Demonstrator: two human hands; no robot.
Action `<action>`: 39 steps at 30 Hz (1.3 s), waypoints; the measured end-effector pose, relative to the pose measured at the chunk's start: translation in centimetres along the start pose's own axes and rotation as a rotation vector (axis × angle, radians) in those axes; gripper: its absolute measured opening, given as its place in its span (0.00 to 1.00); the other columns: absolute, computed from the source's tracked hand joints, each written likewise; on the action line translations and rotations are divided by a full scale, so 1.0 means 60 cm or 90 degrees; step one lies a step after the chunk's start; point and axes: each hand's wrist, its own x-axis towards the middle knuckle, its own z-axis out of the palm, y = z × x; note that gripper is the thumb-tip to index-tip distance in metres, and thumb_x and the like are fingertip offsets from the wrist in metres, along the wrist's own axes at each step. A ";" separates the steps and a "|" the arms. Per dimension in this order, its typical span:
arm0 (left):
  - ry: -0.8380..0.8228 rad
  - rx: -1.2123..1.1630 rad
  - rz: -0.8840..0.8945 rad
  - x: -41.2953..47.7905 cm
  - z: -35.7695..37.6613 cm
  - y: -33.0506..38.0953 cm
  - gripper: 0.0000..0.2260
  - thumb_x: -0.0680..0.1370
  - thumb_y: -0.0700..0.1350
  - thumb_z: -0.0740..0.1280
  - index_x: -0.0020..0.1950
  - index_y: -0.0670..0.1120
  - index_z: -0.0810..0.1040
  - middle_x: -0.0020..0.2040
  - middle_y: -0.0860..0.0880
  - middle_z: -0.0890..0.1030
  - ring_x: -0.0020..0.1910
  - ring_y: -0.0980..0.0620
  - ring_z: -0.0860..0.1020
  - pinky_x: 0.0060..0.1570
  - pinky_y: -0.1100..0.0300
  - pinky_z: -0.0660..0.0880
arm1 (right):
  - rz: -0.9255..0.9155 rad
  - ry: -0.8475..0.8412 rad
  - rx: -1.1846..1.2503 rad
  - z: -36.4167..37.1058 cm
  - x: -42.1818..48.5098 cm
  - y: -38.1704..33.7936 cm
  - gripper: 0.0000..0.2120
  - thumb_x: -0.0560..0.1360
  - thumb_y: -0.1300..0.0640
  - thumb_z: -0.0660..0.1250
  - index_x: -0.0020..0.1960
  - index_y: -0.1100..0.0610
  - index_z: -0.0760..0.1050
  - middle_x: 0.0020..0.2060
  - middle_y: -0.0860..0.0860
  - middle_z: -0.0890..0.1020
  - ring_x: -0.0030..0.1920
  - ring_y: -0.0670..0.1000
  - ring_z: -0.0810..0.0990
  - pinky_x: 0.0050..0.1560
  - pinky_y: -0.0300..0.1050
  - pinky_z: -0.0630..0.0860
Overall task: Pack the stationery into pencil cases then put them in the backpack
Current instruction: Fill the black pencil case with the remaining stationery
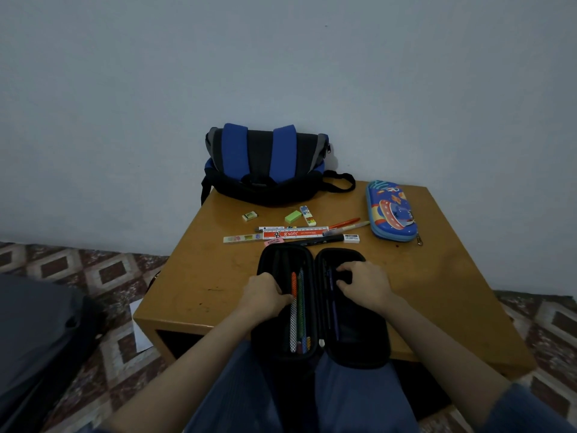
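While the black pencil case (pixel 356 348) lies opened flat like a book at the 6 o'clock edge of the wooden table (pixel 203 276), both hands are inside it. The left hand (pixel 265 295) curls over the case's left half, fingertips on the mesh pocket beside an orange pencil (pixel 293 284) and a green pencil (pixel 301 303) tucked under the netting. The right hand (pixel 365 284) sits in the right half with its fingers bent down into the dark lining, just beside two bluish pens (pixel 332 295) – whether it holds anything there I cannot tell.

The loose stationery lies in a band across the table's middle, at 12 o'clock from the case. An orange-and-white ruler (pixel 292 234) is in the centre, with a pastel ruler (pixel 242 238) to its 9 o'clock and a pink eraser (pixel 274 242) touching its near edge. A black marker (pixel 315 240) and a white eraser (pixel 351 238) lie toward 3 o'clock, and an orange pen (pixel 345 222) slants behind them. Farther back are a green eraser (pixel 293 216), a small white eraser (pixel 249 215) and a printed white eraser (pixel 308 215).

A blue cartoon pencil case (pixel 392 210) rests zipped at 2 o'clock. The blue-and-black backpack (pixel 265 164) stands at 12 o'clock – against the wall, straps facing the camera.
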 end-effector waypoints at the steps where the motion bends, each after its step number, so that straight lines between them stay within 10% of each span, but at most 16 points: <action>1: -0.004 -0.009 0.002 0.001 0.000 0.000 0.10 0.75 0.49 0.68 0.39 0.44 0.78 0.39 0.45 0.81 0.35 0.51 0.80 0.40 0.60 0.78 | 0.000 0.000 0.000 0.000 0.000 0.000 0.19 0.76 0.49 0.62 0.66 0.50 0.72 0.59 0.49 0.80 0.58 0.49 0.77 0.51 0.41 0.74; 16: 0.025 -0.056 0.016 0.002 -0.002 -0.016 0.10 0.72 0.39 0.72 0.50 0.45 0.73 0.48 0.46 0.78 0.37 0.49 0.82 0.38 0.57 0.81 | -0.061 0.053 0.057 0.010 -0.004 -0.009 0.16 0.77 0.53 0.61 0.64 0.52 0.75 0.61 0.48 0.79 0.61 0.48 0.76 0.65 0.50 0.70; 23: 0.228 -0.057 0.134 0.036 -0.033 -0.042 0.05 0.76 0.41 0.66 0.51 0.44 0.78 0.44 0.49 0.81 0.39 0.58 0.76 0.34 0.72 0.70 | -0.055 0.050 0.098 -0.003 0.008 -0.011 0.15 0.77 0.53 0.62 0.63 0.53 0.76 0.56 0.49 0.82 0.53 0.47 0.80 0.53 0.43 0.77; 27: 0.242 0.007 0.139 0.069 -0.032 -0.085 0.13 0.78 0.43 0.63 0.62 0.43 0.76 0.58 0.45 0.79 0.55 0.48 0.78 0.53 0.60 0.74 | -0.021 0.122 0.119 -0.029 0.033 -0.008 0.13 0.76 0.56 0.63 0.58 0.56 0.79 0.52 0.52 0.83 0.53 0.51 0.80 0.50 0.44 0.76; 30: 0.205 0.083 0.159 0.081 -0.008 -0.117 0.18 0.80 0.43 0.60 0.69 0.43 0.69 0.71 0.47 0.69 0.71 0.48 0.64 0.70 0.57 0.59 | 0.002 0.162 0.127 -0.039 0.065 -0.005 0.13 0.74 0.59 0.63 0.57 0.56 0.80 0.51 0.54 0.83 0.52 0.54 0.81 0.50 0.47 0.77; 39: 0.249 0.074 0.201 0.092 0.006 -0.132 0.17 0.80 0.42 0.59 0.69 0.44 0.69 0.71 0.49 0.68 0.70 0.51 0.61 0.70 0.57 0.59 | 0.023 0.119 0.041 -0.028 0.147 -0.022 0.14 0.75 0.60 0.62 0.58 0.60 0.79 0.50 0.59 0.82 0.50 0.58 0.80 0.43 0.46 0.74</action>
